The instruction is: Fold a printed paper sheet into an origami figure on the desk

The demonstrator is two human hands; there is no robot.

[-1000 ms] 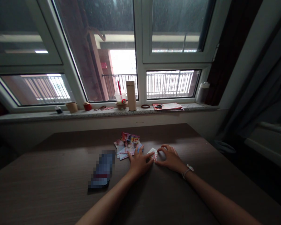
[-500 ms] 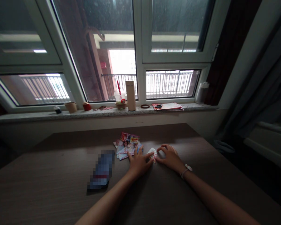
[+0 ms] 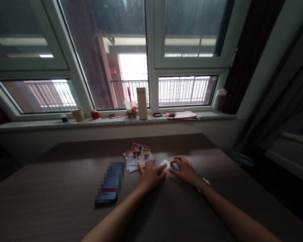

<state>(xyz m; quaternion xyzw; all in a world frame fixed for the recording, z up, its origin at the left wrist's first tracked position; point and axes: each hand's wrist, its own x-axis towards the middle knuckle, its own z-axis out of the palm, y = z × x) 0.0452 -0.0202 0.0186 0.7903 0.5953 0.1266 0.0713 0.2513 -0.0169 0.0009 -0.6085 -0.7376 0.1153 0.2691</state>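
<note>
A small folded paper (image 3: 165, 164), white with red marks, is on the table between my hands. My left hand (image 3: 151, 174) has its thumb and index finger closed on the paper's left side. Its other fingers are spread toward a pile of colourful printed leaflets (image 3: 137, 158), their tips at the pile's right edge. From the right, my right hand (image 3: 184, 170) pinches the paper with thumb and index finger, the remaining fingers curled. A white bracelet circles that wrist. The fingers cover part of the paper, so its full shape is hidden.
A pixelated phone-like object (image 3: 109, 185) lies on the brown table (image 3: 53, 188), left of my left forearm. Along the windowsill (image 3: 108, 122) stand a beige flask (image 3: 142, 104), a plastic cup with red straw (image 3: 130, 105), paper cups, scissors (image 3: 170, 115) on papers and a grey bottle (image 3: 219, 101).
My right hand has shifted very slightly, its fingers still at the paper. The left hand keeps its place. The whole view has moved a little.
</note>
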